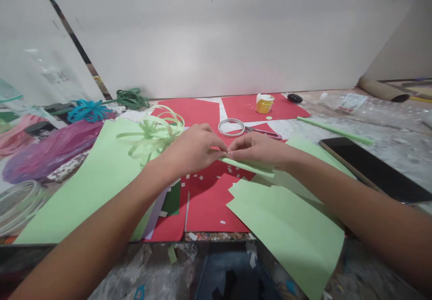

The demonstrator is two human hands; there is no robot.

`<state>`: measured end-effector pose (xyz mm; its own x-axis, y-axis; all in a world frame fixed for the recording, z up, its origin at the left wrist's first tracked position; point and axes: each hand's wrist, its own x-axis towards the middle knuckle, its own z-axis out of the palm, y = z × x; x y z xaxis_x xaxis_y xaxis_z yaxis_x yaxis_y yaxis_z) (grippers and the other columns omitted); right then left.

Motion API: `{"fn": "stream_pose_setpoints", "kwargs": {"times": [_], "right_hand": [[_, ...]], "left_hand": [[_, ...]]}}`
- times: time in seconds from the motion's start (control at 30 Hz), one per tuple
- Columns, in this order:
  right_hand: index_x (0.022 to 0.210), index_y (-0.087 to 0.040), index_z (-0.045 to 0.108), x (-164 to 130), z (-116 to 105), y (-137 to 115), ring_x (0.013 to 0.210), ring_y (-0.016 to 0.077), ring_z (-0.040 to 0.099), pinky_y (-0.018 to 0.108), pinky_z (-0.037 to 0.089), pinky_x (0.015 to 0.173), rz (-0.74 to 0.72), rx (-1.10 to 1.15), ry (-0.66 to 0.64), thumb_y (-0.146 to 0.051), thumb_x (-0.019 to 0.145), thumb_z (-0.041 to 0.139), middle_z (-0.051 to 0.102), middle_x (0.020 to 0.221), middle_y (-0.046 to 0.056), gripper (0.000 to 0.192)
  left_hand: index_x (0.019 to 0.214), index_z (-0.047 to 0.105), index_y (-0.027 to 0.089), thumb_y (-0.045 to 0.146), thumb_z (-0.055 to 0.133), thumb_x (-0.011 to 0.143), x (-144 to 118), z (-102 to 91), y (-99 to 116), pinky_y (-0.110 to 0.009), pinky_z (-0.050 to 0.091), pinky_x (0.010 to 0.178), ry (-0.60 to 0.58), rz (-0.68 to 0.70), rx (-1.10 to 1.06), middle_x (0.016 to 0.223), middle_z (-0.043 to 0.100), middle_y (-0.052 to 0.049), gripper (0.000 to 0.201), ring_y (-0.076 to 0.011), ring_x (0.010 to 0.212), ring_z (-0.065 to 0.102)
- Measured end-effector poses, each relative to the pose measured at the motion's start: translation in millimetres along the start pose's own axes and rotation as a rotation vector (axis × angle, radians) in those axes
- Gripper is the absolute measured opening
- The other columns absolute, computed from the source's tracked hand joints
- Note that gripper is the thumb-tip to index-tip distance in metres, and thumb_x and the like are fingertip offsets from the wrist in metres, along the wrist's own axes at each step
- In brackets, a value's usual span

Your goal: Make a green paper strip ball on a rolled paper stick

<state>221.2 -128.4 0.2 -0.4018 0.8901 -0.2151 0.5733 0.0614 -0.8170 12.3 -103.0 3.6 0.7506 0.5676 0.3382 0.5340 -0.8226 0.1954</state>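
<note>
A thin, light green rolled-paper stick (251, 167) lies across the middle under my hands. My left hand (199, 149) pinches it near its visible left end. From the right, my right hand (256, 148) has thumb and finger pressed together on the same spot, the two sets of fingertips touching. Whatever small thing is between them is hidden. Just left of my left hand is a pale green looped paper-strip flower (153, 133); whether it joins the stick is covered by the hand.
Light green sheets (293, 219) and red sheets (216, 205) cover the table. Beyond my hands are a tape roll (231, 127), scissors (266, 133) and a yellow-white glue pot (264, 104). A phone (374, 167), another green stick (334, 130) and a plastic bottle (357, 104) lie right.
</note>
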Motion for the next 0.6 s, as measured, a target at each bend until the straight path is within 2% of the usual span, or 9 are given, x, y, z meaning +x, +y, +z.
{"fn": "stream_pose_setpoints", "kwargs": {"times": [0.27,0.6], "right_hand": [[0.078,-0.020,0.071,1.9,2.1,2.0,0.061,0.0123,0.048,0.027,0.036,0.054,-0.013,-0.025,0.038,-0.037,0.078,0.063,0.061,0.072,0.001,0.018],[0.077,-0.020,0.072,0.1,1.6,0.9,0.055,0.0108,0.041,0.027,0.033,0.051,-0.033,-0.044,0.040,-0.037,0.078,0.062,0.056,0.067,0.000,0.020]], "left_hand": [[0.085,0.077,0.023,0.026,0.065,0.082,0.1,-2.4,7.4,-0.028,0.037,0.058,0.020,-0.015,0.021,0.066,0.064,-0.004,0.012,-0.0208,0.079,0.056],[0.087,0.077,0.025,0.028,0.062,0.083,-0.8,-1.7,3.7,-0.028,0.039,0.060,0.028,-0.036,-0.027,0.069,0.063,-0.003,0.015,-0.0191,0.077,0.058]]}}
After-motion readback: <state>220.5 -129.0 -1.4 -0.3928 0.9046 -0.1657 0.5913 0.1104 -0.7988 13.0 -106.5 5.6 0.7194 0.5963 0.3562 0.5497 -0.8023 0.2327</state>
